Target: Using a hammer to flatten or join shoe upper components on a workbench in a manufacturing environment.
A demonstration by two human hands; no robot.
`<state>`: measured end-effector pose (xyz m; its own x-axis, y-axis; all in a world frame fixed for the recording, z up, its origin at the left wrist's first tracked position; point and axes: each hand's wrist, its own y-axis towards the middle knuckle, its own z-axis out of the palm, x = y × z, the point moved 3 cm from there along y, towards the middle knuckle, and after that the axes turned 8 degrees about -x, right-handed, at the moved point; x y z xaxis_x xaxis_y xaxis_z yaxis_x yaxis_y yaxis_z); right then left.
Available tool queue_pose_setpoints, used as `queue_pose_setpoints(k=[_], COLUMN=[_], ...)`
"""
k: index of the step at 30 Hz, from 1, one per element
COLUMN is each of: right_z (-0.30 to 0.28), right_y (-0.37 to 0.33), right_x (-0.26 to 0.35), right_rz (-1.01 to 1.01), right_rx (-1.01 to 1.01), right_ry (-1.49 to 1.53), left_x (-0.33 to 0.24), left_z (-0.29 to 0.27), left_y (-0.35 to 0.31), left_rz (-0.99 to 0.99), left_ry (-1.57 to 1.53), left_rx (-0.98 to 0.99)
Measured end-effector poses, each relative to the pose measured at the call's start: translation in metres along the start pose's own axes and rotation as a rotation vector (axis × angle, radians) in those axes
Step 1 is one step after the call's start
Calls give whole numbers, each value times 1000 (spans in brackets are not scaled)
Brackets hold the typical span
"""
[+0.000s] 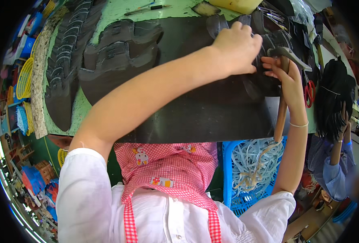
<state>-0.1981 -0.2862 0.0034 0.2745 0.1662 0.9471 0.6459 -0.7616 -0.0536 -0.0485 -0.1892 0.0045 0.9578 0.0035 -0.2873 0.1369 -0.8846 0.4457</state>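
My left hand [237, 47] reaches across to the right side of the table, fingers bent over a dark, flat, leather-like piece [263, 47]. Its fingertips are partly hidden, but they seem to grip that piece. Close beside it, my right hand [288, 79] has a hammer [282, 107] tucked in it. The hammer's wooden handle hangs down along my palm and wrist, and its metal head [291, 56] sticks out above the thumb. My right fingertips point toward the same dark piece; whether they touch it I cannot tell. More curved dark pieces [216, 26] lie beyond my left hand.
A black sheet [187, 117] covers much of the green table [110, 12]. Stacked black cut pieces [120, 50] and a long overlapping row [68, 60] lie left. Red-handled scissors [310, 93] sit right, a pen [147, 9] far. Below is a blue basket [228, 174] of strips. Another person [335, 174] is right.
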Motion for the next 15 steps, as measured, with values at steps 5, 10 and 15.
queue_pose_setpoints(k=[5, 10, 15], right_z=[-1, 6, 11], right_y=[-6, -5, -5], right_x=[0, 9, 1], right_rz=[-2, -14, -54], right_rx=[-37, -17, -90], right_ry=[-19, -74, -157], left_x=[-11, 43, 49], left_z=[2, 2, -51], left_y=[-3, 8, 29], left_rz=[70, 326, 543], left_ry=[47, -508, -360], left_rx=[-12, 60, 113])
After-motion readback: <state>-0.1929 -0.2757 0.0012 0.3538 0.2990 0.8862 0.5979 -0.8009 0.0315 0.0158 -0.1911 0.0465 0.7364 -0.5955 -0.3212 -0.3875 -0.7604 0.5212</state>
